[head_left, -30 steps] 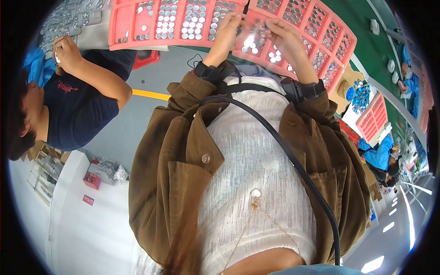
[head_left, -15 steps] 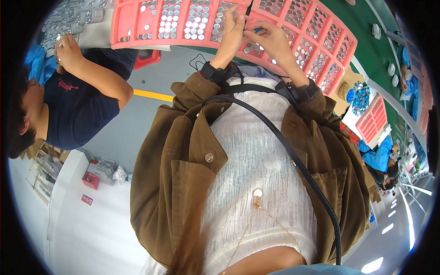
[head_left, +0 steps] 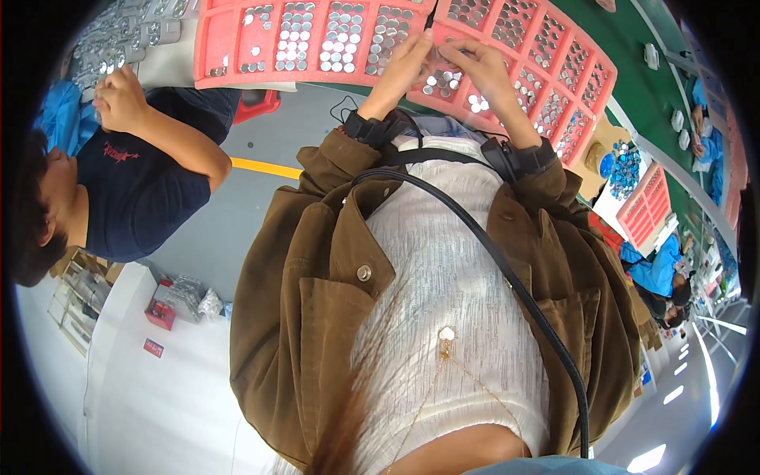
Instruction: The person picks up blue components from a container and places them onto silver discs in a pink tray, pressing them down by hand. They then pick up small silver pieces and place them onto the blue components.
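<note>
At left, a co-worker in a dark shirt [head_left: 146,198] stands beside a pink tray [head_left: 237,78] whose compartments hold silvery discs [head_left: 294,45]. The left hand [head_left: 400,71], fingers narrowly gathered, reaches over its right end, fingertips near those of the right hand [head_left: 486,73], thumb and forefinger pinched; whether either grips anything cannot be told. A second pink tray [head_left: 451,108], also bearing discs, lies under the right hand, with blue pieces [head_left: 625,170] farther right.

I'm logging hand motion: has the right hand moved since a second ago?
Yes: judged against the pink tray beneath it, the right hand has moved left, closer to the left hand.
</note>
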Motion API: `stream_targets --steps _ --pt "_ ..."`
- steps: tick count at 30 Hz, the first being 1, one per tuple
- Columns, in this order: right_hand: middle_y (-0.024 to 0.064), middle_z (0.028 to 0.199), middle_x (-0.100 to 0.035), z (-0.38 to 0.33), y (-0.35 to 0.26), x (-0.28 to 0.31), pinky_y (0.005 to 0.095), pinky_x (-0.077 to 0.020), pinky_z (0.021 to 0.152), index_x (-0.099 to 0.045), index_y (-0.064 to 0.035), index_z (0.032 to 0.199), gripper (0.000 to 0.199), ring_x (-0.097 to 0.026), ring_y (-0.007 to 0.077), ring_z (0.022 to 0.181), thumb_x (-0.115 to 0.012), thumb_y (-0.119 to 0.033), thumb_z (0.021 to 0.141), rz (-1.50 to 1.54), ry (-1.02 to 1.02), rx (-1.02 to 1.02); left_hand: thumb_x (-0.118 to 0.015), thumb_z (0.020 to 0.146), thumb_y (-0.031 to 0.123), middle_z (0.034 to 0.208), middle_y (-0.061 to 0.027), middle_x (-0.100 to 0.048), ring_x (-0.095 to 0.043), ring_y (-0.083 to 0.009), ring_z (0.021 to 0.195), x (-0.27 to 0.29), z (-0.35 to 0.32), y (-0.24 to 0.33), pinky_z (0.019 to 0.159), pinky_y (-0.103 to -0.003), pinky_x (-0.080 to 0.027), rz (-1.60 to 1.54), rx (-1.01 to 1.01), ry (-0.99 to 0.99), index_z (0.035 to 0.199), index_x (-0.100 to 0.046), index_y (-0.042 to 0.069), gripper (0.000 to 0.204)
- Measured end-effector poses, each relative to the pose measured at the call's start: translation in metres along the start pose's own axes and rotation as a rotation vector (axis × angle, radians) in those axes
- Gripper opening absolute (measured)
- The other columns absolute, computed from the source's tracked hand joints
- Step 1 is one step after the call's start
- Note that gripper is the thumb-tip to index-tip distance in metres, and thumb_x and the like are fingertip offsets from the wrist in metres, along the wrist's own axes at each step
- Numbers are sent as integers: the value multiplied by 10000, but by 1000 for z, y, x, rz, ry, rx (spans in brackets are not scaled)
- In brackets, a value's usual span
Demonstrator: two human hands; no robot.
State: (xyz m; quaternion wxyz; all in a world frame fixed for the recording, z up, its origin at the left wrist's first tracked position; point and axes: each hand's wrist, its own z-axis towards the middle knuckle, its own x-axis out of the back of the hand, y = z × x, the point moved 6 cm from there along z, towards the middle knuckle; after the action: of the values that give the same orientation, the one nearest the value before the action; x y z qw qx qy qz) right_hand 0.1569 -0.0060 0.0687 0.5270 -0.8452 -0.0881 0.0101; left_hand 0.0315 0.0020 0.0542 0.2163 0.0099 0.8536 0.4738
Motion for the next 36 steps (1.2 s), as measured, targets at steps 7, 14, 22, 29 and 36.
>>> stream_targets --steps 7,14,22,29,36 --pt "60 908 -620 2 7 1 221 -453 723 -592 22 980 209 -570 96 828 -566 -130 839 14 -1 49 -406 914 342 619 33 -420 -288 -32 446 -6 -3 -1 387 -190 -165 4 45 -116 855 -509 82 287" --pt "71 898 -622 0 4 -4 220 -464 715 -584 18 980 189 -582 98 805 -569 -103 835 -54 73 78 -434 902 324 607 17 -441 -265 -34 400 -2 -3 -3 388 -192 -200 -121 64 -115 820 -479 64 276" --pt "45 836 -605 0 2 -1 224 -465 684 -592 2 934 152 -585 95 760 -589 -93 815 -128 144 152 -414 908 252 602 30 -413 -259 -31 407 -4 -7 -3 397 -189 -200 -297 191 -225 807 -481 55 231" --pt "63 724 -521 -24 -44 -10 287 -429 523 -600 -13 855 112 -529 181 602 -611 -77 763 -547 102 661 -338 940 162 605 50 -336 -228 -25 411 0 -18 -29 375 -177 -187 -786 660 -401 884 -441 23 181" --pt "87 740 -511 -17 -32 -15 315 -430 555 -593 -8 785 41 -532 243 643 -582 -35 756 -492 80 612 -337 939 154 610 39 -336 -240 -30 409 -1 -19 -39 365 -177 -195 -915 786 -413 866 -413 17 173"
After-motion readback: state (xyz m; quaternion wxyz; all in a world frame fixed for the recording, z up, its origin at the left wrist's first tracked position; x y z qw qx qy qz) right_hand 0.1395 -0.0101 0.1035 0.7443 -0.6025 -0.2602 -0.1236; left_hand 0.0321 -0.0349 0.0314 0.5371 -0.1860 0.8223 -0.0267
